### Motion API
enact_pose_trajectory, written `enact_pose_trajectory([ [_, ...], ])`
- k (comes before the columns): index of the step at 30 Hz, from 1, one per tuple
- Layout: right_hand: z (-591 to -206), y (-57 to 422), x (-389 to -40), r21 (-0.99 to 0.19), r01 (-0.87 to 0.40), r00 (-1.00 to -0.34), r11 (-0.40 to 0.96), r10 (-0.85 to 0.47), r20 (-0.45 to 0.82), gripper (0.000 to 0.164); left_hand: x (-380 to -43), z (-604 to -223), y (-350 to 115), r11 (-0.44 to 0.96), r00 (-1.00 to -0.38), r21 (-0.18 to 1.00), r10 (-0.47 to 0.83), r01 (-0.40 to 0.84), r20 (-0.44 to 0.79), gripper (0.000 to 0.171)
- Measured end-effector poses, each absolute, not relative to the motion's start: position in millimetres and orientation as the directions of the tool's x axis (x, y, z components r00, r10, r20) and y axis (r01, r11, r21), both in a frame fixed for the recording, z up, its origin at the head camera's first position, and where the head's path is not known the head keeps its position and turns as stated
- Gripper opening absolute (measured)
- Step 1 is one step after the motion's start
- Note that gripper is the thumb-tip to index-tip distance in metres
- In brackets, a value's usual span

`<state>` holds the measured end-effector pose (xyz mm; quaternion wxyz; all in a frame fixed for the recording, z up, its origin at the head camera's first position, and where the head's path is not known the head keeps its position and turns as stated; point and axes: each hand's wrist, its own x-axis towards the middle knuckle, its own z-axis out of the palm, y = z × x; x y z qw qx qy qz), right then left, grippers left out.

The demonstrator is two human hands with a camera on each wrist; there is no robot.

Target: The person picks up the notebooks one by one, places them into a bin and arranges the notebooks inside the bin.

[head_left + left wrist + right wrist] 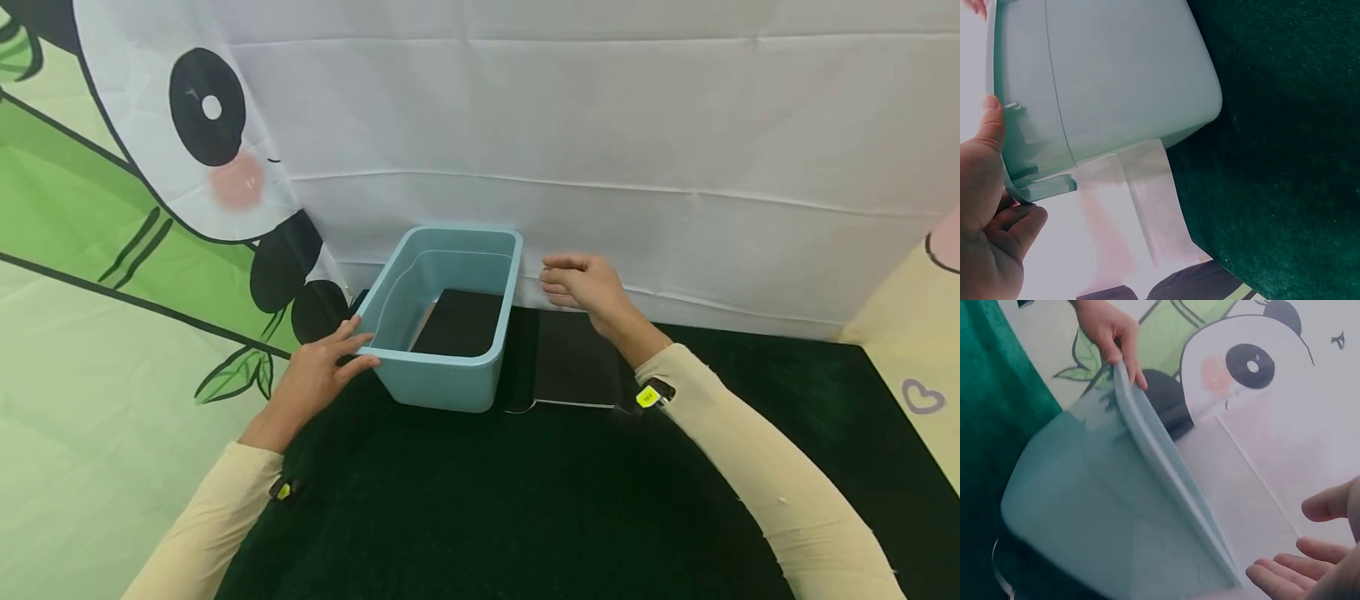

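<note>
A light blue plastic bin (438, 382) stands on the dark green cloth, close to the white backdrop. My left hand (322, 371) grips its rim at the near left corner; in the left wrist view the thumb (991, 125) lies on one side of the rim and the fingers on the other. Inside the bin lies a flat black rectangular thing (461, 323) with a pale left edge. My right hand (588, 287) hangs to the right of the bin, apart from it, fingers extended and holding nothing. Under it another flat black rectangle (573, 362) with a white near edge lies on the cloth.
Behind the bin rises a white fabric backdrop (600, 108) printed with a panda and green bamboo. The green cloth (480, 508) extends in front of the bin and off to the right. A small dark piece (362, 297) shows at the bin's far left side.
</note>
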<state>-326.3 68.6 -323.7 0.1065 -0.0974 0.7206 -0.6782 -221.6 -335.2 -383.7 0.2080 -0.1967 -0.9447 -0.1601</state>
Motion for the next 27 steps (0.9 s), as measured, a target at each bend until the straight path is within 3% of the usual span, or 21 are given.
enact_pose_trajectory([
  [9, -369.8, 122.8, -315.6, -0.969, -0.080, -0.960, 0.232, -0.279, 0.013, 0.052, -220.5, -383.9, -335.4, 0.867, -0.825, 0.219, 0.307, 0.448, 0.474, 0.045],
  [19, -431.9, 142.1, -304.9, -0.864, -0.128, -0.976, 0.487, -0.215, 0.024, 0.062, -220.0, -385.9, -335.0, 0.868, -0.827, 0.220, 0.305, 0.446, 0.473, 0.045],
  [27, -462.3, 147.8, -297.9, -0.828, -0.113, -0.986, 0.549, -0.166, 0.024, 0.067, -220.0, -384.7, -335.1, 0.867, -0.831, 0.225, 0.304, 0.444, 0.467, 0.045],
])
